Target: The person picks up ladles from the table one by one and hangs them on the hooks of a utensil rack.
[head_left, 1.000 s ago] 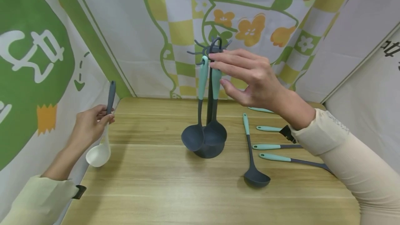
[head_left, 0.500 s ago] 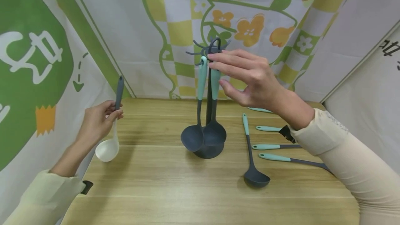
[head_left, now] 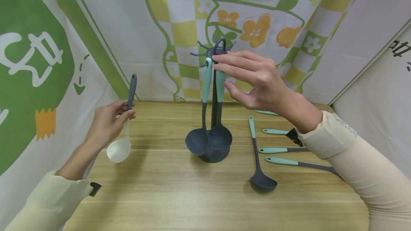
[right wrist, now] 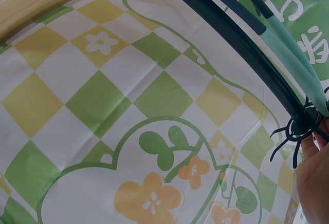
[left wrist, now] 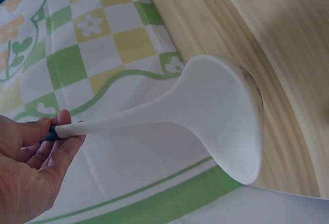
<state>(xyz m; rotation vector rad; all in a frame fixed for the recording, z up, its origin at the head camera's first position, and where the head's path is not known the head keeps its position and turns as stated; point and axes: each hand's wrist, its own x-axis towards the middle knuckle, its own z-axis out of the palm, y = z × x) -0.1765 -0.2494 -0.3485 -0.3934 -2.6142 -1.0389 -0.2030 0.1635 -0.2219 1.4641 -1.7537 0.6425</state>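
Note:
In the head view my left hand [head_left: 112, 120] pinches a white ladle with a grey handle [head_left: 132, 88] at the lower handle, its bowl [head_left: 118, 150] hanging over the table's left side. The left wrist view shows the white ladle [left wrist: 216, 116] with fingertips and thumb around its handle. My right hand [head_left: 257, 76] reaches to the top of a dark utensil rack [head_left: 214, 111], its fairly straight fingers across the top of a mint-handled ladle [head_left: 221, 136] and its thumb beside the handle. Another mint-handled ladle [head_left: 197, 142] hangs on a hook to the left.
Right of the rack, a dark ladle with a mint handle [head_left: 263, 183] lies on the wooden table [head_left: 179, 199]. Several more mint-handled utensils, including one at the front [head_left: 282, 161], lie partly beneath the right forearm. Printed curtains [head_left: 183, 31] stand behind and at both sides.
My left hand has carried the white ladle to the right and slightly upward, closer to the rack. My right hand stays at the rack top, and the hanging ladles keep their places.

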